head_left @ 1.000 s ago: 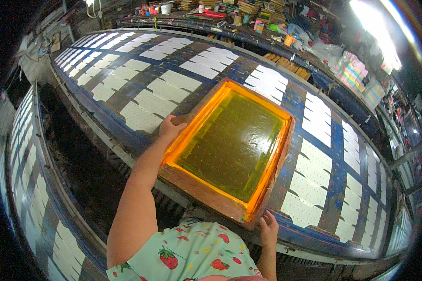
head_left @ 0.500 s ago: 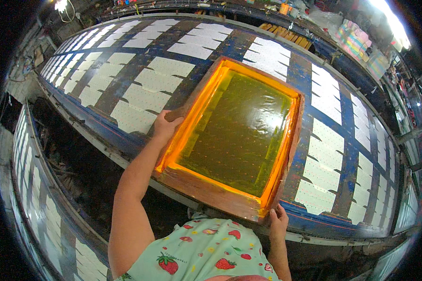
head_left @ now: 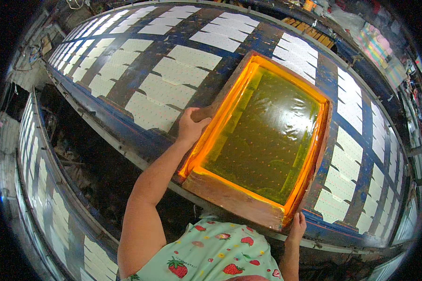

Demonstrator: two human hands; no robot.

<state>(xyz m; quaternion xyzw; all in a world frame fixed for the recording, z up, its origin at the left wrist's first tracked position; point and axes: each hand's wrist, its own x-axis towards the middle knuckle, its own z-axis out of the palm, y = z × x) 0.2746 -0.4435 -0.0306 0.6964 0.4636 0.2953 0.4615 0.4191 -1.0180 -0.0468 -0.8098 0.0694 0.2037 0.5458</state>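
Observation:
A screen-printing frame [head_left: 234, 196] with wooden sides, orange-coated inner edges and a shiny yellow-green mesh slants over the near side of a long table. My left hand [head_left: 191, 127] is closed around a wooden grip on the frame's left side, thumb on top. At its near right corner, my right hand [head_left: 297, 228] grips the wood, its fingers partly hidden by the frame. White dotted cut pieces [head_left: 176, 84] lie in overlapping columns left of the frame, and more pieces [head_left: 340, 175] lie to its right. Whether the frame touches the table cannot be made out.
The long blue-and-brown table [head_left: 206, 84] curves across the view, with more dotted pieces along its far side. Another table [head_left: 37, 187] with pieces stands at the left, past a dark gap. Beyond the far edge are a row of yellow wooden bars [head_left: 309, 32] and a checked bundle [head_left: 375, 44].
The frame and both my hands now appear further right in the view. The table and pieces have shifted right and up too, so the view itself has turned. Both hands keep their hold.

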